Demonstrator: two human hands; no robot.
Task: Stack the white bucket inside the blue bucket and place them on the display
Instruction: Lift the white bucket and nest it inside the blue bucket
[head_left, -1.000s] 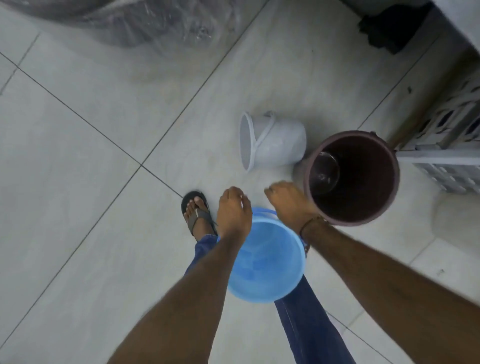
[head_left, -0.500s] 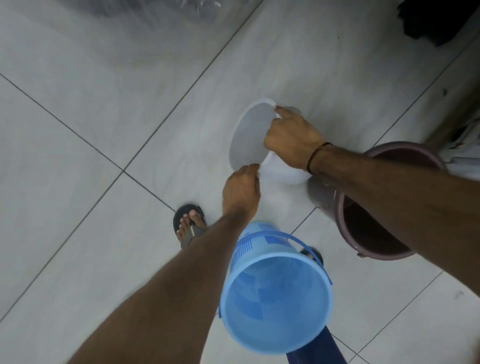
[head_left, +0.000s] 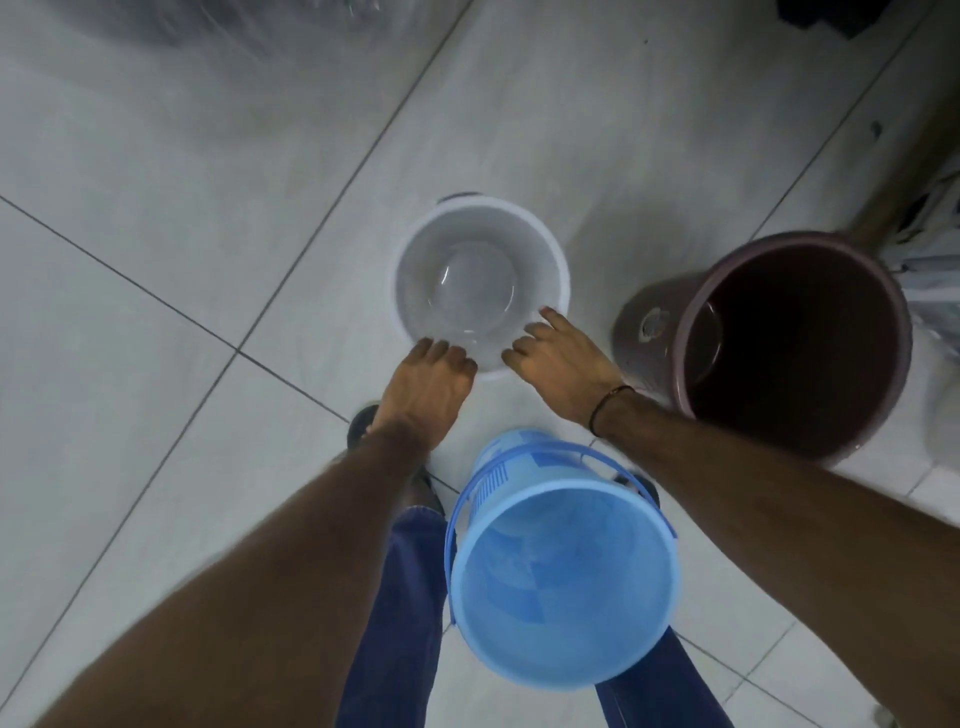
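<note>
The white bucket (head_left: 480, 249) stands upright on the tiled floor, mouth up and with nothing in it. My left hand (head_left: 423, 387) curls its fingers over the near left part of its rim. On the near right part of the rim, my right hand (head_left: 558, 364) holds on with its fingers. The blue bucket (head_left: 563, 587), with a blue handle, sits closer to me between my legs, mouth up and with nothing inside. Neither hand touches the blue bucket. The two buckets are apart.
A large maroon bucket (head_left: 795, 338) stands just right of my right hand, close to the white bucket. White plastic goods (head_left: 935, 249) line the right edge. A clear plastic-wrapped bundle (head_left: 208, 31) lies at the top left, a dark object (head_left: 857, 15) at the top right.
The white bucket lay on its side; my right hand took its rim and it now stands upright. Both hands left the blue bucket and moved forward to the white bucket's rim.
</note>
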